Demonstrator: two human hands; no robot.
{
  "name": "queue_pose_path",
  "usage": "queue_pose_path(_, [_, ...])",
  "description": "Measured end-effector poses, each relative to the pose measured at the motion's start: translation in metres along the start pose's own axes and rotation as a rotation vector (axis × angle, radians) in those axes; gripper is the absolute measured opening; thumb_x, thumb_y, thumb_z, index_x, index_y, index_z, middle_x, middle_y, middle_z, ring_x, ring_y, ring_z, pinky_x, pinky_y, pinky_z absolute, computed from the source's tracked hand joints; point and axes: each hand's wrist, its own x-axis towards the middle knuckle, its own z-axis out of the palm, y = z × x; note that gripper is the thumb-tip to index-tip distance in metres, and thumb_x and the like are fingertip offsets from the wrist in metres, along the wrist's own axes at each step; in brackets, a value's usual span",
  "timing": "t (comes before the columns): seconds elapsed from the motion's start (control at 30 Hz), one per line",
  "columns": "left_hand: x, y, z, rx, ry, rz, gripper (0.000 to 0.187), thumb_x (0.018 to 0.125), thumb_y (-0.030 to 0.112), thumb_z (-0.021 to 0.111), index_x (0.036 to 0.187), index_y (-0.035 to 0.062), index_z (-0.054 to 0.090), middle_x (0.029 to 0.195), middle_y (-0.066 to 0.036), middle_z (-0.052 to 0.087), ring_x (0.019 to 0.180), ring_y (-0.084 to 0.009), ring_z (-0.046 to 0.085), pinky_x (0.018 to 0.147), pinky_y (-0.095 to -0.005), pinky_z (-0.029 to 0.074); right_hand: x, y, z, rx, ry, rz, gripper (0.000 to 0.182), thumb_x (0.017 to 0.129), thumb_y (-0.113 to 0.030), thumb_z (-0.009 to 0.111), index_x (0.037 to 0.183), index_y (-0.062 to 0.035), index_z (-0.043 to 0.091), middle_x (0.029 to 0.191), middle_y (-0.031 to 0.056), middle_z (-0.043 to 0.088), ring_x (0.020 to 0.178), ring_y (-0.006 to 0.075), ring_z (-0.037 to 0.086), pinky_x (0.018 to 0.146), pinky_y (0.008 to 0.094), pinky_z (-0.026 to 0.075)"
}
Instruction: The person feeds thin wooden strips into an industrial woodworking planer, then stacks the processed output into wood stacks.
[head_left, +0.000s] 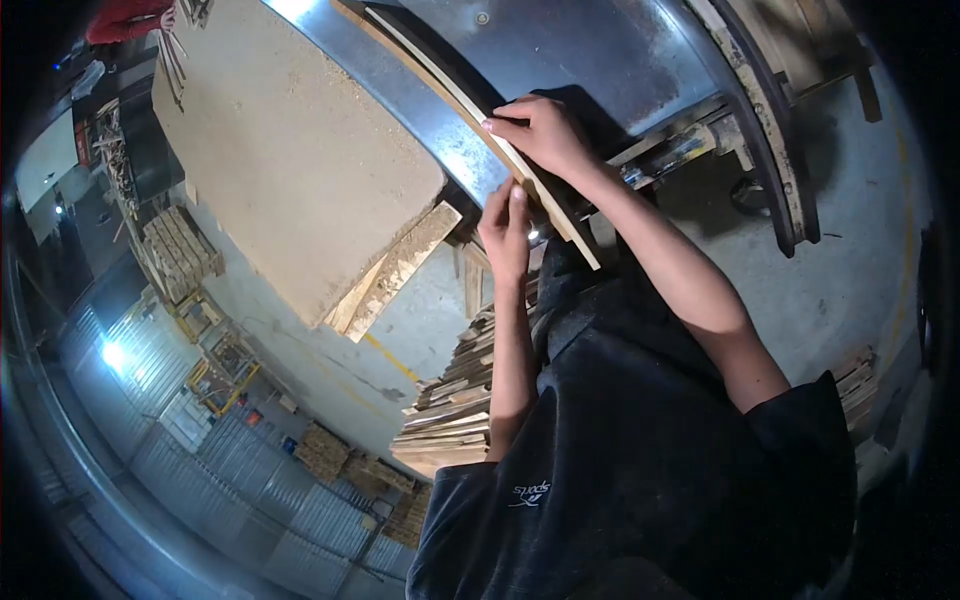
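Two long, narrow wooden strips lie side by side across the metal table [462, 160]: a pale one [549, 201] and a browner one [440, 78]. My right hand [545, 135] reaches over from the right, with thumb and fingers closed on the pale strip. Closer to my body, my left hand [505, 235] pinches the edge of the browner strip, thumb up; part of its grip is hidden. The near ends of both strips stick out past the table edge, in front of my dark shirt [640, 440].
A dusty wooden board [300, 160] stands left of the metal table. Below it, a stack of wooden slats [450, 420] sits near the floor. A curved dark rail [765, 120] is at right. Another person's red sleeve [125, 20] shows at the upper left.
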Motion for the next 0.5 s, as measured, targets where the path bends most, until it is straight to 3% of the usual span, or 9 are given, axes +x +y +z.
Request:
queue_pose_path(0.03, [0.006, 0.013, 0.0, -0.078, 0.011, -0.052, 0.034, 0.099, 0.027, 0.058, 0.116, -0.0015, 0.066, 0.082, 0.001, 0.058, 0.063, -0.0049, 0.049, 0.054, -0.0205, 0.038, 0.0, -0.002, -0.001, 0.011, 0.0, -0.011, 0.039, 0.084, -0.038, 0.071, 0.102, -0.0025, 0.073, 0.098, 0.0187, 0.071, 0.092, 0.0307, 0.069, 0.08, 0.0361, 0.054])
queue_pose_path(0.13, [0.03, 0.034, 0.007, -0.258, 0.145, -0.058, 0.037, 0.101, 0.032, 0.053, 0.118, -0.0002, 0.06, 0.076, 0.002, 0.055, 0.064, -0.0051, 0.05, 0.054, -0.0209, 0.038, -0.001, -0.01, -0.009, 0.073, -0.054, 0.002, 0.036, 0.085, -0.034, 0.071, 0.101, -0.0017, 0.073, 0.095, 0.0173, 0.071, 0.087, 0.0283, 0.071, 0.076, 0.0339, 0.054])
queue_pose_path(0.17, [0.04, 0.035, 0.007, -0.294, 0.164, -0.033, 0.038, 0.102, 0.032, 0.052, 0.12, -0.0007, 0.058, 0.076, 0.002, 0.055, 0.063, -0.0042, 0.05, 0.052, -0.0201, 0.037, -0.001, -0.009, -0.009, 0.105, -0.074, 0.041, 0.033, 0.086, -0.032, 0.073, 0.099, -0.0015, 0.073, 0.096, 0.0154, 0.071, 0.088, 0.0236, 0.07, 0.073, 0.0319, 0.053])
queue_pose_path(0.27, [0.069, 0.037, 0.007, -0.426, 0.142, -0.01, 0.033, 0.1, 0.033, 0.056, 0.111, 0.0023, 0.061, 0.071, 0.002, 0.057, 0.053, -0.0036, 0.048, 0.044, -0.0192, 0.033, -0.004, -0.008, -0.008, 0.115, -0.007, 0.009, 0.032, 0.085, -0.03, 0.073, 0.098, -0.0008, 0.072, 0.095, 0.0151, 0.071, 0.087, 0.0241, 0.07, 0.073, 0.032, 0.053])
queue_pose_path(0.37, [0.081, 0.044, 0.006, -0.187, 0.179, -0.06, 0.032, 0.096, 0.035, 0.062, 0.105, 0.004, 0.063, 0.067, 0.002, 0.058, 0.05, -0.0033, 0.048, 0.042, -0.0189, 0.033, 0.0, -0.01, -0.011, 0.069, -0.02, -0.055, 0.031, 0.084, -0.027, 0.074, 0.098, 0.0001, 0.072, 0.093, 0.0144, 0.071, 0.085, 0.0246, 0.07, 0.072, 0.0322, 0.053])
queue_pose_path(0.5, [0.082, 0.051, 0.0, -0.22, 0.181, -0.144, 0.034, 0.092, 0.028, 0.069, 0.112, 0.0012, 0.065, 0.078, -0.002, 0.064, 0.049, -0.0043, 0.051, 0.043, -0.0183, 0.035, 0.001, -0.01, -0.01, 0.076, -0.024, -0.068, 0.031, 0.083, -0.026, 0.075, 0.097, 0.0009, 0.072, 0.092, 0.0146, 0.071, 0.084, 0.025, 0.07, 0.071, 0.0316, 0.053])
